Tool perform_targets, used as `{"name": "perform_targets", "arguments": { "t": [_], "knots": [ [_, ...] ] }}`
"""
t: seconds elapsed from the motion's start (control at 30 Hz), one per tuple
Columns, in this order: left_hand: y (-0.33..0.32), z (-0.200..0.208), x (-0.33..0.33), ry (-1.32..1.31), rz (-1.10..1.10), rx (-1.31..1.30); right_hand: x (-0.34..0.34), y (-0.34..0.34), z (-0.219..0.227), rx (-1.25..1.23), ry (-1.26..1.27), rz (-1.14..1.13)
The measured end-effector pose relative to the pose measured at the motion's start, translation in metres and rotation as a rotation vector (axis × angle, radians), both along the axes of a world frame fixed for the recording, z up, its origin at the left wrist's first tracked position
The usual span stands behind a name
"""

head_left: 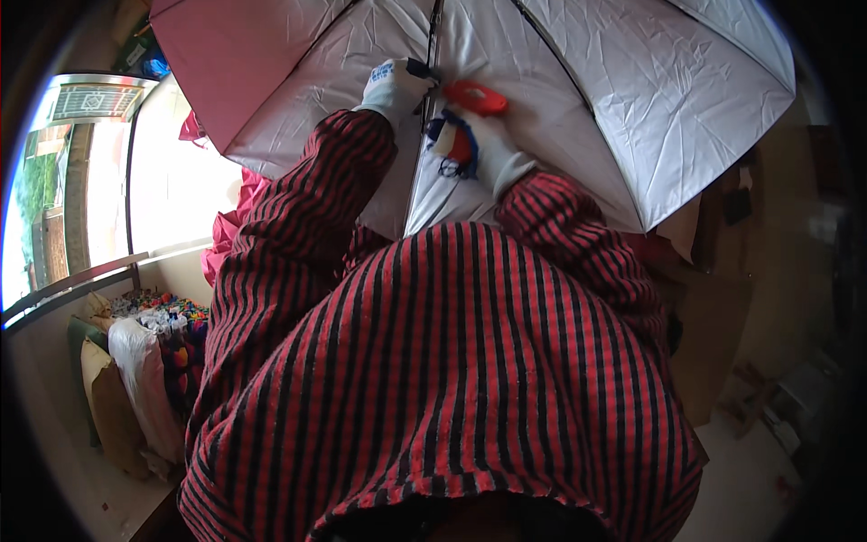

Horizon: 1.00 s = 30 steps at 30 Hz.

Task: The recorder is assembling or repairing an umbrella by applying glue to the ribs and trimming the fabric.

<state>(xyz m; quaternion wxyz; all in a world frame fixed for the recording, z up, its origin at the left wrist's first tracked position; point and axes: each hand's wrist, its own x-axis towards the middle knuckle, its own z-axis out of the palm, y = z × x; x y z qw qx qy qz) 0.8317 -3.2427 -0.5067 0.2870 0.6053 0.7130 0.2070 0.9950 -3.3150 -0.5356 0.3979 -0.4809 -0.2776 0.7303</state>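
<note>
An opened umbrella (614,54), silvery grey over most of its cloth and pinkish at the left, spreads before me with its dark ribs showing. My left hand (397,86), in a white glove with dark fingertips, is closed at a dark umbrella rib (432,54) near the middle. Just right of it, my right hand (492,149) wears a similar glove and is closed round a red plastic tool (477,97) with a slot-like opening. More red shows between its blue glove fingers, and the tool's exact kind is unclear. A thin dark loop hangs below those fingers.
Dark pink cloth (233,221) hangs at the left by a bright window (172,172). Below it stand sacks (144,379) and a heap of small colourful pieces (163,305). A brown panel (713,334) and a stool-like wooden frame (750,397) are at the right.
</note>
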Motion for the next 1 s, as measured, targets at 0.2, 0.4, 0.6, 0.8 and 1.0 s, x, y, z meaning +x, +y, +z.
{"name": "perform_targets", "arguments": {
  "t": [0.2,0.4,0.6,0.8,1.0],
  "knots": [
    [-0.012,0.006,0.02,0.235,-0.076,-0.132,-0.008,-0.043,0.013,-0.206,-0.056,-0.155],
    [-0.009,0.008,0.02,0.259,-0.148,-0.209,-0.017,-0.055,0.006,-0.254,0.259,-0.08],
    [-0.007,0.015,0.022,0.225,-0.121,-0.157,-0.007,-0.052,-0.03,-0.179,0.109,0.038],
    [-0.002,0.016,0.018,0.251,-0.152,-0.198,0.015,-0.059,-0.02,0.899,-0.693,0.475],
    [0.009,0.002,0.009,0.175,-0.155,-0.321,0.024,-0.053,-0.023,1.039,-0.789,0.506]
  ]
}}
